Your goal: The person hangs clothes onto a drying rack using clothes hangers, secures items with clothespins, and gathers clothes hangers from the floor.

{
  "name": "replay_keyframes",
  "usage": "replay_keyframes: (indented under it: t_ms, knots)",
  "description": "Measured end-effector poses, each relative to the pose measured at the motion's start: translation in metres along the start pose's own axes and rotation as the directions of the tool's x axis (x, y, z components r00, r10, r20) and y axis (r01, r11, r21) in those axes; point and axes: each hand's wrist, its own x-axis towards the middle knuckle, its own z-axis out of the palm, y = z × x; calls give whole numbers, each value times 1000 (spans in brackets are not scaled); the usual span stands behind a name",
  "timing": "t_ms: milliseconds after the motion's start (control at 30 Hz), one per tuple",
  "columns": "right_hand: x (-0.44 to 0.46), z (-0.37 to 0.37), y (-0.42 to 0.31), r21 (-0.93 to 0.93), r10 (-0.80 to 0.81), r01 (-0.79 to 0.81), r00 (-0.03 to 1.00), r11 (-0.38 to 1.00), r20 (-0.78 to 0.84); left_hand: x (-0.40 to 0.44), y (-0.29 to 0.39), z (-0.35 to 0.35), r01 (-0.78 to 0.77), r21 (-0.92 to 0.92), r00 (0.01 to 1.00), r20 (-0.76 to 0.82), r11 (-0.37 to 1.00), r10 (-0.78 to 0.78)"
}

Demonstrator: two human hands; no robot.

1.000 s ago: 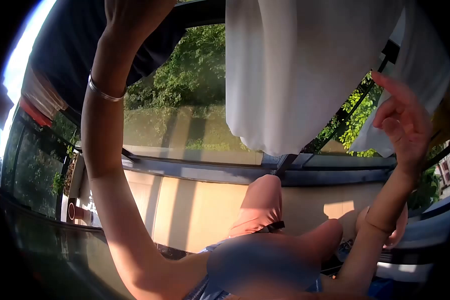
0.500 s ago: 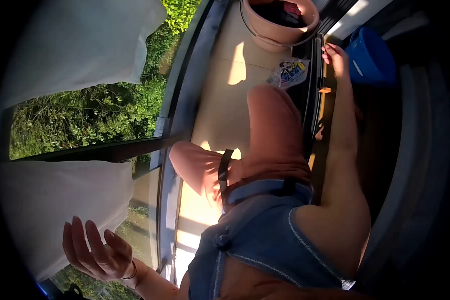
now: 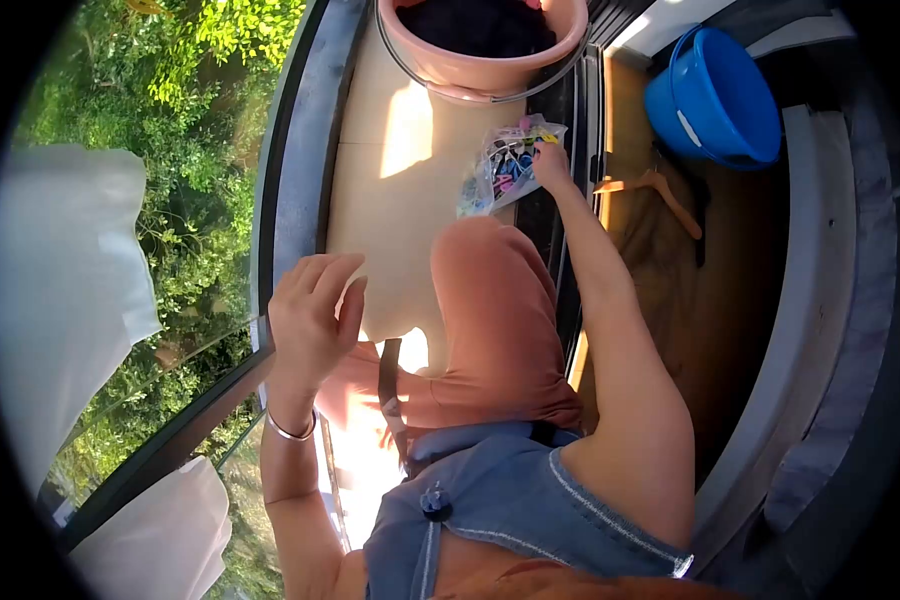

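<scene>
- In the head view, the fingertips of the right hand [image 3: 550, 166] were hidden at the plastic bag [image 3: 498, 168], so its closing and any grip could not be told.
- The pink basin [image 3: 460, 74], filled with dark cloth [image 3: 482, 26], was cut off by the upper edge.
- Beyond the door track [image 3: 592, 110], a blue bucket [image 3: 682, 98] and a wooden hanger [image 3: 681, 209] were seen.
- The bag was placed before the knee, touched by the right hand; the left hand [image 3: 312, 308] was raised apart, empty, fingers loosely bent.
</scene>
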Motion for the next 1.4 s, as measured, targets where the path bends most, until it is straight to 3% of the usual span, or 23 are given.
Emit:
replay_keyframes:
  t_ms: [33,67,167,200,233,300,467,567,733,900,1000,1100,1167,1233,1300,1333,1367,1400]
  knots:
    - [10,8,-1,-107,15,-14,1000,994,4,5,-1,14,10,6,1000,1,1000,-10]
    - [19,14,2,-99,7,-5,1000,995,13,8,-2,27,30,3,999,37,1000,-30]
    - [42,30,8,-23,285,-284,959,958,0,20,-4,50,65,16,992,105,998,-66]
    - [41,24,-5,201,503,-489,864,849,-24,22,-5,54,69,32,989,127,997,-72]
    - [40,24,-4,201,503,-490,864,848,-15,21,-7,56,69,44,986,148,997,-75]
    - [41,24,4,-238,278,-259,959,936,48,22,-9,60,96,58,979,175,994,-105]
    - [28,11,5,-200,196,-188,980,962,20,26,-11,63,146,88,962,218,985,-162]
    - [21,-2,-8,-142,228,-218,972,966,58,29,-13,66,152,93,962,216,984,-169]
    - [28,20,-1,-34,328,-328,945,944,-12,26,-16,67,111,128,970,202,985,-136]
    - [35,24,-6,-70,337,-332,938,941,82,11,-16,56,154,150,966,187,977,-181]
    - [21,18,-6,47,451,-454,890,890,64,-1,-19,47,188,147,962,169,971,-212]
    - [-2,1,-5,234,301,-295,954,927,8,-16,-25,42,223,136,960,141,965,-242]
    - [-19,-20,-19,99,189,-176,972,979,-137,-24,-26,38,253,125,960,95,960,-265]
    - [-29,-49,-38,57,1,4,996,998,-90,-33,-28,34,302,99,949,64,948,-309]
    - [-33,-70,-70,477,-205,185,979,859,-11,-37,-28,32,335,20,942,-1,942,-335]
    - [-37,-82,-97,741,-270,44,944,670,189,-39,-26,32,363,-74,929,-52,929,-367]
    - [-40,-86,-119,733,-453,176,869,656,197,-39,-17,24,405,-203,899,-87,891,-429]
    - [-48,-92,-153,747,-527,203,820,634,225,-40,-18,35,326,-317,901,-181,890,-394]
